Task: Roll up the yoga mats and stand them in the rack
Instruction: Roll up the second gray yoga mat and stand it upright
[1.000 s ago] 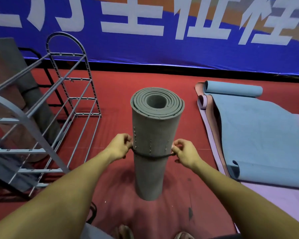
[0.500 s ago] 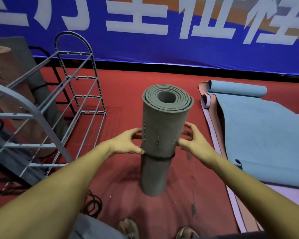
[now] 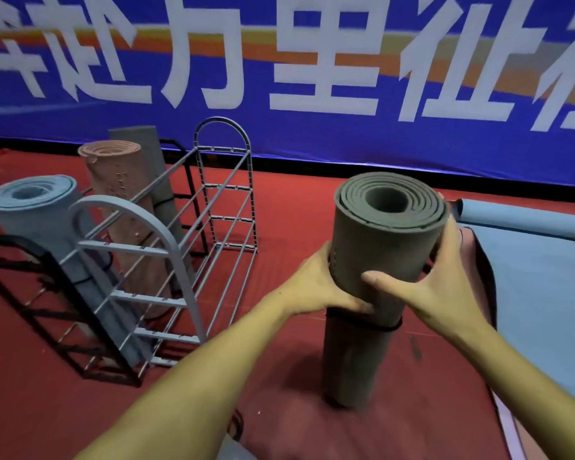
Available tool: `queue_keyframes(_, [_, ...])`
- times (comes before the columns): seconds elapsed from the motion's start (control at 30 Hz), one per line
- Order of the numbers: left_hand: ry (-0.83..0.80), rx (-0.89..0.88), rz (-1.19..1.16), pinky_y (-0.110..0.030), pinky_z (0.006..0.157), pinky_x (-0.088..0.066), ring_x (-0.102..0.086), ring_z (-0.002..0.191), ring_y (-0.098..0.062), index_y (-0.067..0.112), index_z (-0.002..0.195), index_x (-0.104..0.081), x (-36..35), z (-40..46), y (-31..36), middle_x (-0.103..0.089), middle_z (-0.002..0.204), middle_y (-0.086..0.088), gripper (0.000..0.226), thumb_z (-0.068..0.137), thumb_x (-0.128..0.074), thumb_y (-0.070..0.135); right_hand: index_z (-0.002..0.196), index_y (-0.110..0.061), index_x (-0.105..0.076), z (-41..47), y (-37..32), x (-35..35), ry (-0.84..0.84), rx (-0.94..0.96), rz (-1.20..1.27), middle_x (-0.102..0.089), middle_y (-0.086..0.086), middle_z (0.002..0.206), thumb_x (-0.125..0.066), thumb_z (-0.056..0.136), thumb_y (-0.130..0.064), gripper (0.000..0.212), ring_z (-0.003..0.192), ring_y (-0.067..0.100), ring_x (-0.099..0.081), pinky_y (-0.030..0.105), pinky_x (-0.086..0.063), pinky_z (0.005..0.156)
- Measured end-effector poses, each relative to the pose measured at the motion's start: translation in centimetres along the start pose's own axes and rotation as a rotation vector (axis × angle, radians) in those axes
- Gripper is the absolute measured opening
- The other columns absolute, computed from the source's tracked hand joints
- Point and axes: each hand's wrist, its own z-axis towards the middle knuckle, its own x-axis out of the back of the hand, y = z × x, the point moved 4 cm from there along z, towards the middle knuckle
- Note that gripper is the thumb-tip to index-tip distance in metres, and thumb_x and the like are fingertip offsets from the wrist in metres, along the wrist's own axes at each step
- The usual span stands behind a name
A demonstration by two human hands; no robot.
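Two bare hands hold one rolled grey foam yoga mat (image 3: 375, 260) that stands upright on the red floor (image 3: 296, 210). The left hand (image 3: 316, 287) grips the roll from its left side and the right hand (image 3: 442, 277) grips it from the right, fingers curled around the upper part. A thin black elastic band (image 3: 362, 323) goes around the roll just below the hands. To the left, well apart, stands a grey metal rack (image 3: 180, 247) with a black metal rack (image 3: 47, 313) beside it. A rolled light blue mat (image 3: 37, 220), a rolled pink mat (image 3: 120, 197) and another grey rolled mat (image 3: 153, 167) stand there. On the right an unrolled blue mat (image 3: 538, 287) lies on the floor.
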Motion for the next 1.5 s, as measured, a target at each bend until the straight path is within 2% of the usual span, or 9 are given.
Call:
queue_keyframes(0.3, [0.366, -0.101, 0.0, -0.048, 0.101, -0.058, -0.067, 0.122, -0.013, 0.027, 0.135, -0.057, 7.4, -7.2, 4.9, -0.073, 0.128, 0.006, 0.105, 0.045, -0.11, 0.028, 0.159, -0.027, -0.021, 1.4, -9.0, -5.8, -0.078, 0.186, -0.021, -0.048, -0.012, 0.155, -0.105, 0.055, -0.019, 0.134, 0.144, 0.01, -0.047, 0.046, -0.043, 0.117])
queue_keyframes(0.47, [0.511, -0.165, -0.079, -0.027, 0.082, -0.059, -0.072, 0.108, -0.011, 0.023, 0.13, -0.054, 12.0, -12.1, 6.4, -0.075, 0.117, 0.007, 0.095, 0.052, -0.105, 0.005, 0.162, -0.029, -0.02, 2.2, -15.6, -10.6, -0.161, 0.313, -0.109, -0.042, -0.009, 0.159, -0.102, 0.055, -0.027, 0.135, 0.146, 0.013, -0.045, 0.049, -0.047, 0.112])
queue_keyframes(0.6, [0.554, -0.167, -0.038, -0.034, 0.076, -0.061, -0.074, 0.096, -0.012, 0.016, 0.116, -0.062, 16.5, -14.6, 6.1, -0.077, 0.108, 0.003, 0.078, 0.053, -0.106, 0.029, 0.165, -0.041, -0.008, 2.8, -20.4, -14.6, -0.282, 0.408, -0.261, -0.035, -0.016, 0.162, -0.098, 0.056, -0.043, 0.141, 0.145, 0.008, -0.043, 0.05, -0.05, 0.108])
queue_keyframes(0.8, [0.741, -0.094, -0.055, -0.041, 0.077, -0.065, -0.076, 0.094, -0.006, 0.017, 0.114, -0.064, 24.3, -17.1, 8.0, -0.078, 0.101, 0.009, 0.088, 0.039, -0.094, 0.052, 0.165, -0.042, -0.004, 5.2, -26.0, -19.6, -0.382, 0.593, -0.398, -0.031, -0.018, 0.165, -0.098, 0.06, -0.051, 0.142, 0.146, 0.01, -0.042, 0.051, -0.053, 0.104])
queue_keyframes(0.93, [0.856, -0.234, 0.011, -0.036, 0.074, -0.065, -0.075, 0.095, -0.012, 0.032, 0.122, -0.057, 29.1, -19.6, 11.1, -0.072, 0.112, 0.013, 0.078, 0.059, -0.102, 0.03, 0.166, -0.034, -0.01, 8.3, -30.2, -22.6, -0.402, 0.705, -0.341, -0.031, -0.015, 0.166, -0.097, 0.061, -0.049, 0.138, 0.146, 0.013, -0.044, 0.053, -0.051, 0.107])
queue_keyframes(1.07, [0.894, -0.331, 0.123, -0.023, 0.079, -0.059, -0.074, 0.098, -0.01, 0.038, 0.128, -0.059, 33.4, -21.5, 12.4, -0.073, 0.114, 0.015, 0.061, 0.078, -0.093, 0.028, 0.165, -0.014, -0.014, 11.7, -34.5, -24.6, -0.342, 0.821, -0.273, -0.039, -0.002, 0.162, -0.095, 0.066, -0.043, 0.131, 0.142, 0.012, -0.047, 0.033, -0.048, 0.11])
queue_keyframes(1.2, [0.936, -0.106, 0.485, -0.039, 0.084, -0.06, -0.071, 0.097, -0.008, 0.039, 0.111, -0.068, 40.0, -21.9, 7.7, -0.073, 0.106, 0.015, 0.029, 0.087, -0.084, 0.037, 0.165, -0.012, -0.015, 14.0, -38.1, -26.7, -0.292, 0.892, -0.27, -0.042, -0.005, 0.16, -0.093, 0.066, -0.048, 0.131, 0.14, 0.012, -0.05, 0.038, -0.05, 0.108])
queue_keyframes(1.37, [0.73, 0.425, 0.848, -0.045, 0.1, -0.051, -0.061, 0.122, -0.033, 0.036, 0.132, -0.067, 46.7, -20.7, 1.4, -0.059, 0.129, -0.008, 0.051, 0.083, -0.083, 0.038, 0.162, -0.015, -0.023, 15.5, -41.2, -28.8, -0.267, 0.938, -0.327, -0.053, -0.005, 0.151, -0.089, 0.064, -0.058, 0.126, 0.137, 0.016, -0.053, 0.046, -0.05, 0.104])
queue_keyframes(1.5, [0.602, 0.583, 0.85, -0.048, 0.111, -0.047, -0.05, 0.14, -0.038, 0.042, 0.142, -0.058, 49.2, -19.1, -2.4, -0.034, 0.157, -0.015, 0.071, 0.078, -0.088, 0.041, 0.149, -0.017, -0.043, 16.2, -43.2, -30.6, -0.206, 0.955, -0.382, -0.059, -0.007, 0.143, -0.082, 0.062, -0.07, 0.109, 0.131, 0.016, -0.057, 0.049, -0.05, 0.1])
